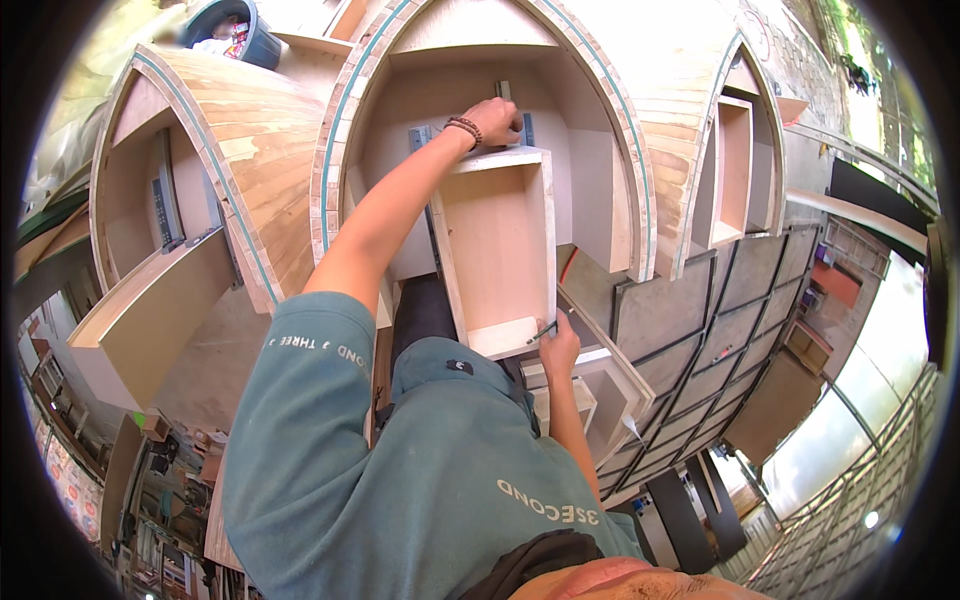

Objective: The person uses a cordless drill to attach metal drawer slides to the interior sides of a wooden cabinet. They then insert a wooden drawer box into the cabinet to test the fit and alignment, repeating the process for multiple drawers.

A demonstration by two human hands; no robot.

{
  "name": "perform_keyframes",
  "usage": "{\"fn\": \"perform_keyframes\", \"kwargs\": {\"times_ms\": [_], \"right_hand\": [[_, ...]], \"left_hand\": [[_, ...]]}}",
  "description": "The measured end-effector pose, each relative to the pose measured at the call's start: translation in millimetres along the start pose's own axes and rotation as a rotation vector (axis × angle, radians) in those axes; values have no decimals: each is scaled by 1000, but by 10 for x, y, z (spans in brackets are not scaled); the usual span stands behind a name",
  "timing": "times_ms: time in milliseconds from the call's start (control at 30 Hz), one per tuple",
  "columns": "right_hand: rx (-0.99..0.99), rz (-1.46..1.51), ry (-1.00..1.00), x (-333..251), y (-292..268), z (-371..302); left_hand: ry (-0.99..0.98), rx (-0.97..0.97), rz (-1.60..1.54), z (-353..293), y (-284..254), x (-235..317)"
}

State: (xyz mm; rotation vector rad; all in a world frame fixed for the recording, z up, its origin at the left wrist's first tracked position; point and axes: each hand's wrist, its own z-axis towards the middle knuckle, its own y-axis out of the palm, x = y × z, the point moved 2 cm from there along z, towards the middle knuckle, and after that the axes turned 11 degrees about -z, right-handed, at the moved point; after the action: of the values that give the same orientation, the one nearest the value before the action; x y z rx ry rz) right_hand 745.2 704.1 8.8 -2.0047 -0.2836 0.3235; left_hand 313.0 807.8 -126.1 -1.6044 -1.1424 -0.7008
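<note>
A pale wooden drawer [499, 250] lies lengthwise in front of me, its far end inside a boat-shaped wooden cabinet [330, 170]. My left hand [496, 122], with brown bead bracelets at the wrist, reaches over the drawer's far end. Its fingers are curled down beside a metal drawer slide [528, 130]; what they grip is hidden. Another metal slide [420, 137] stands left of that hand. At the drawer's near right corner, my right hand [560, 347] is closed around a thin dark stick-like tool [541, 332], too small to name exactly.
Similar boat-shaped cabinets stand at left [240, 130] and right [668, 180]. From the left one a drawer [150, 310] sticks out. A blue bucket [262, 45] is at the far left. Wooden boxes [610, 395] sit by my right arm, with a dark metal frame [700, 330] beyond.
</note>
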Motion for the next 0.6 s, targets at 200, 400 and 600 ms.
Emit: {"fn": "perform_keyframes", "kwargs": {"times_ms": [200, 400, 600], "right_hand": [[-47, -34, 85, 2, 30, -14], [-26, -66, 99, 6, 29, -70], [-47, -84, 110, -66, 6, 12]], "left_hand": [[233, 45, 225, 76, -1, 82], [190, 167, 176, 74, -159, 21], [27, 64, 57, -30, 51, 130]]}}
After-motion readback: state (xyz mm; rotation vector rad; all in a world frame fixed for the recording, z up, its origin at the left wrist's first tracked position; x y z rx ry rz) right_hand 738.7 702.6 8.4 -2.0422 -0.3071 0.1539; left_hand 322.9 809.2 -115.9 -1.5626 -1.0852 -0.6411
